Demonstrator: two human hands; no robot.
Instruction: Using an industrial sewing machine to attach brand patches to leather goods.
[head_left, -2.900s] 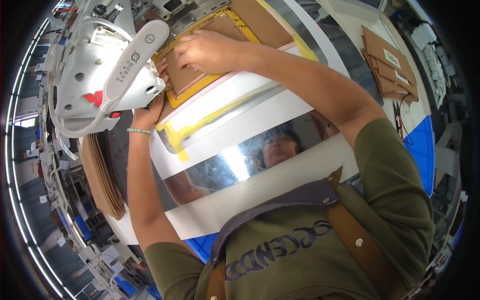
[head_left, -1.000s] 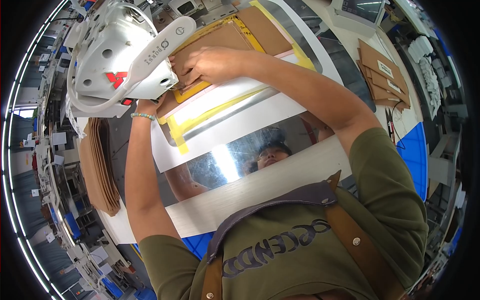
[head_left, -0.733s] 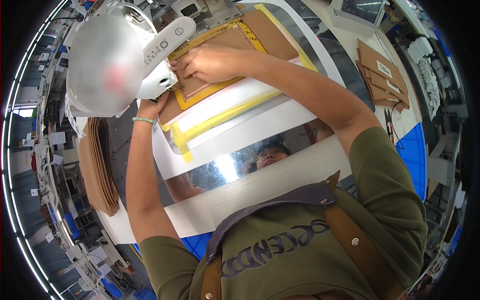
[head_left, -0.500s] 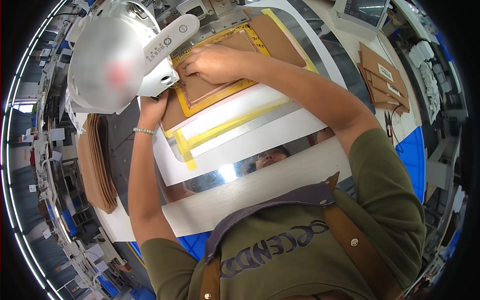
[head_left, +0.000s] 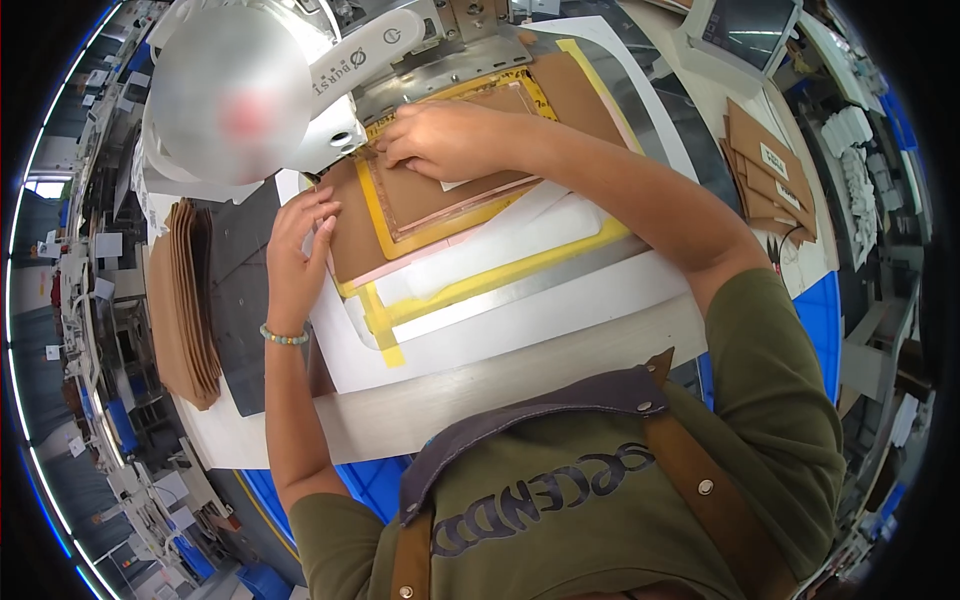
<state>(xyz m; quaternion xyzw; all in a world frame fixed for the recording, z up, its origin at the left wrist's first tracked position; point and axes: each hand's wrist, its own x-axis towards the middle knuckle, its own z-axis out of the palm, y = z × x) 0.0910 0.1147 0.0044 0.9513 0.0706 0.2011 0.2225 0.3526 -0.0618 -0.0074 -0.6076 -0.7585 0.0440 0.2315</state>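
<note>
Right grip point(head_left: 450, 140) (half-curled) seemingly touches brown panel point(head_left: 415, 198).

The yellow frame point(head_left: 425, 236) has shifted toward the person point(head_left: 590, 490), and the left hand point(head_left: 300, 245) has cleared the machine point(head_left: 320, 142)

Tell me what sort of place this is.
Probably a sewing workshop: a white machine stands beside a yellow-edged frame, a stack of brown panels sits at the left, and what look like more workstations line the background.
</note>
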